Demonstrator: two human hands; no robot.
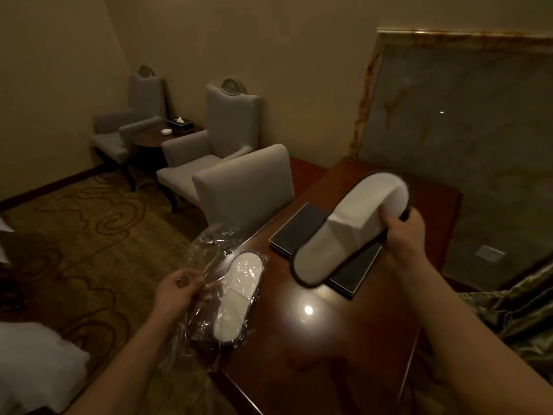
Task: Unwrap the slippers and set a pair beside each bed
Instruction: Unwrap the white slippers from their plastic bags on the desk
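A bare white slipper (pixel 347 229) is held up right of centre, gripped at its toe end by the right hand (pixel 404 232), above a dark folder (pixel 302 226). Lower centre, the left hand (pixel 176 290) pinches clear wrapping (pixel 206 265) around a second slipper (pixel 238 295) on the table (pixel 344 339).

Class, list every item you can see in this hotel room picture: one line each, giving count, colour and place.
bare white slipper with dark sole: one, held over the desk
white slipper in clear plastic wrap: one, desk's left edge
dark wooden desk: one, reddish brown, centre
flat dark folder: one, on the desk
grey upholstered chairs: three, left of the desk
black tissue box: one, round side table
hands: left gripping the wrap, right gripping the bare slipper
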